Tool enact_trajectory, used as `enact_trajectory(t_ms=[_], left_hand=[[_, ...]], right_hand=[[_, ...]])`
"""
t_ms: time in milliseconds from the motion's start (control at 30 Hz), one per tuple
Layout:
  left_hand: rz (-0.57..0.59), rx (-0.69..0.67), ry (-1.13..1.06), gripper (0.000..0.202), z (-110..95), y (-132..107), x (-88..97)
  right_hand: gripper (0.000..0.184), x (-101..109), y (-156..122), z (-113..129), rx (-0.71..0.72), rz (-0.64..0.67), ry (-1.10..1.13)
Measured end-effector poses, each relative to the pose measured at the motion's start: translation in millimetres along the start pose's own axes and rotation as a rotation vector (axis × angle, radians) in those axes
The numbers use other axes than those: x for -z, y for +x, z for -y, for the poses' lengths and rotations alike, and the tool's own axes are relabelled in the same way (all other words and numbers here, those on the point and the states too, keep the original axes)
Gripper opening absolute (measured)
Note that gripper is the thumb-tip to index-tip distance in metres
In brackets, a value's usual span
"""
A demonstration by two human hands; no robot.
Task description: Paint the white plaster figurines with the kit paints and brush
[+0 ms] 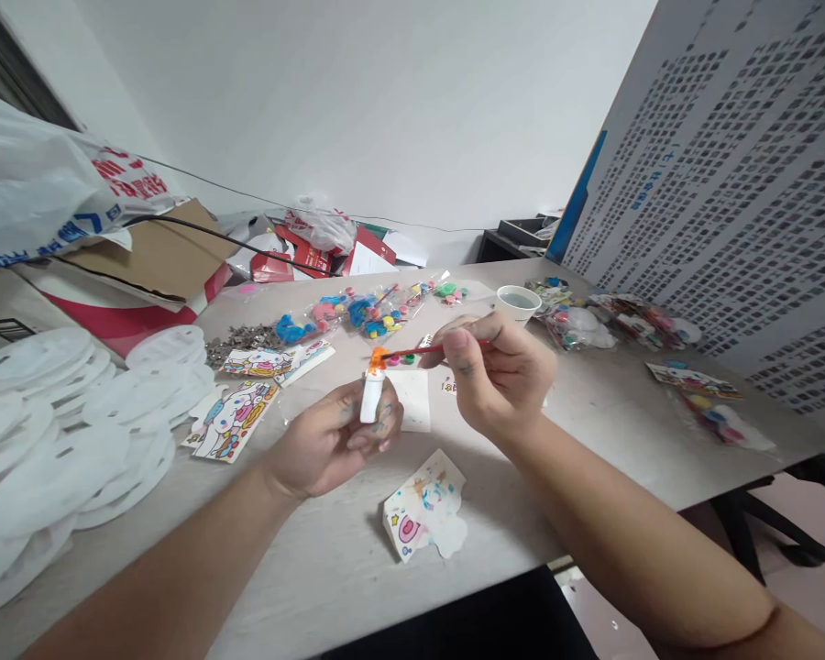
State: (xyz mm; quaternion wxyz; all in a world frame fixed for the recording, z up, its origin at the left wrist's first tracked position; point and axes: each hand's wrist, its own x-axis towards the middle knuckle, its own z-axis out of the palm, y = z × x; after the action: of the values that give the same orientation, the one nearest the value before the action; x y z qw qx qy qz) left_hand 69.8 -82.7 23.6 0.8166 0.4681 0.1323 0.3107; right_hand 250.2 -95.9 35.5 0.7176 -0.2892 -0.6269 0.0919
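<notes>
Above the middle of the table, my left hand [340, 431] is closed around a small white figure [371, 396] whose top is coated in orange paint. My right hand [499, 371] pinches a thin red paintbrush [423, 349], its tip touching the orange part. Grey-blue smudges mark the fingers of both hands. Behind them lie small pots of pink and green paint [402, 359], partly hidden by the brush. A white sheet [416, 399] rests beneath the hands. Nearer to me is a paint-stained printed card [427, 509] with a cut-out edge.
White discs [75, 467] are heaped at the left, near printed cards [230, 420] and a pile of small metal pieces [244, 344]. Bagged paint sets [371, 312] line the back. A paper cup of liquid [518, 302] stands behind my right hand. More packets [577, 325] lie at right beside a printed panel [729, 183].
</notes>
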Motion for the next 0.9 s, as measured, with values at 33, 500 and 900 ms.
enact_trajectory(t_ms=[33,500,900], left_hand=[[-0.006,-0.007,0.009,0.023,1,0,0.3],[-0.192,-0.117,0.110,0.031,6,8,-0.9],[-0.248,-0.176,0.322,0.035,13,8,11.9]], right_hand=[[0.014,-1,0,0,-0.003,0.019,-0.007],[0.018,2,-1,-3,0.083,0.096,-0.205],[0.019,4,0,-9,0.048,0.074,-0.214]])
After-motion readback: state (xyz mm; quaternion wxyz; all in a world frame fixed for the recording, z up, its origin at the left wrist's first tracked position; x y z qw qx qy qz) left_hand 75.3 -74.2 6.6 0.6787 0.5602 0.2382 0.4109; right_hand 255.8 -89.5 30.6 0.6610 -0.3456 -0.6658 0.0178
